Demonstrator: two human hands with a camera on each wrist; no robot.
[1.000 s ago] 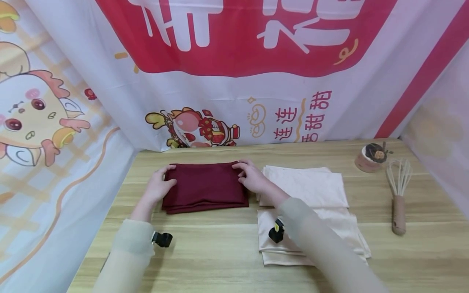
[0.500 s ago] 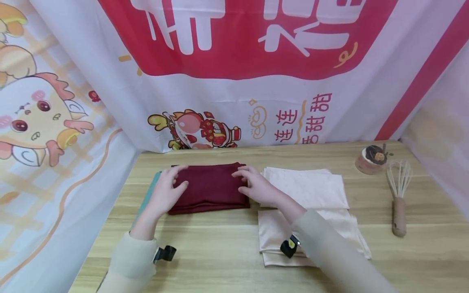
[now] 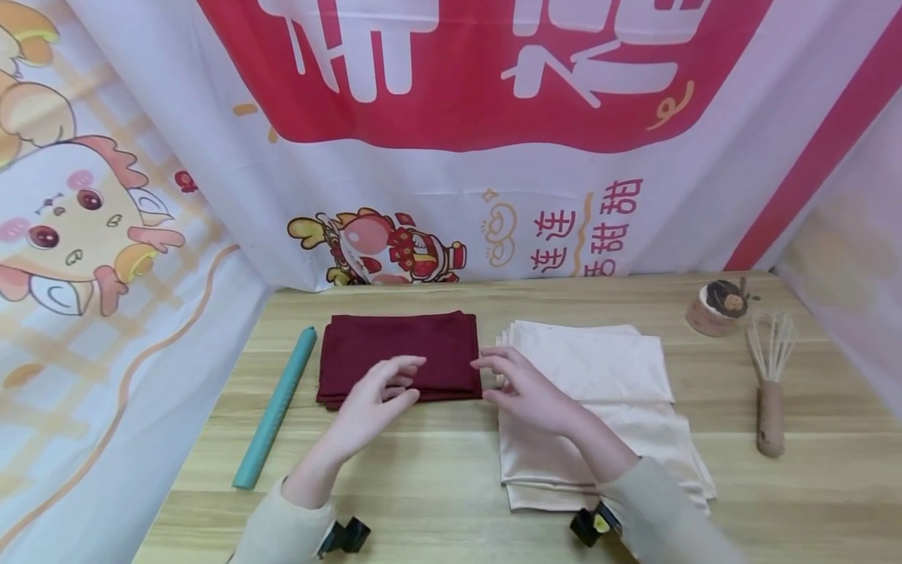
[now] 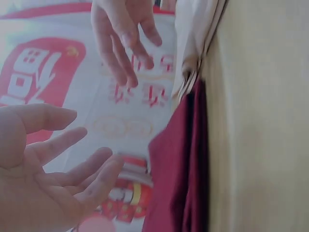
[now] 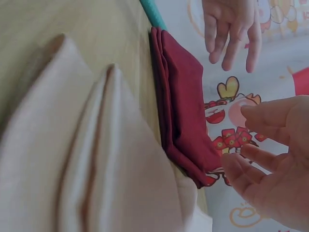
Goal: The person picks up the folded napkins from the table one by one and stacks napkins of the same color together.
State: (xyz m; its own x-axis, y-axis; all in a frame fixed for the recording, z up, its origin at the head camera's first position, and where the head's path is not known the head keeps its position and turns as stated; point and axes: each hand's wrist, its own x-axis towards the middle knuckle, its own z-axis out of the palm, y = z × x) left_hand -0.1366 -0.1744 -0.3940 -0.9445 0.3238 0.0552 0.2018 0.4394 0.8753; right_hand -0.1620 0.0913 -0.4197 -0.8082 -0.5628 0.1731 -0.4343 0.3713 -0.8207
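Note:
A dark red folded cloth (image 3: 402,345) lies flat on the wooden table, its layered edge visible in both wrist views. Above its front edge hovers my left hand (image 3: 377,407), fingers loosely bent and holding nothing. My right hand (image 3: 528,388) is raised between the red cloth and the pale folded cloths, likewise holding nothing. One pale pink cloth (image 3: 592,360) lies at the back, and another pale cloth (image 3: 634,446) lies in front of it. In the left wrist view, both the left hand (image 4: 58,164) and the right hand (image 4: 125,38) are apart from the red cloth.
Left of the red cloth lies a teal stick (image 3: 275,411), set at a slant. A whisk (image 3: 770,392) with a wooden handle rests at the right. Behind it stands a small pink-and-dark cup-like item (image 3: 715,307). Printed curtains (image 3: 423,172) hang behind and beside the table.
Both hands have let go of the red cloth's sides and drawn back toward the front. The left hand has also moved right, uncovering the teal stick. The red cloth lies nearly where it was.

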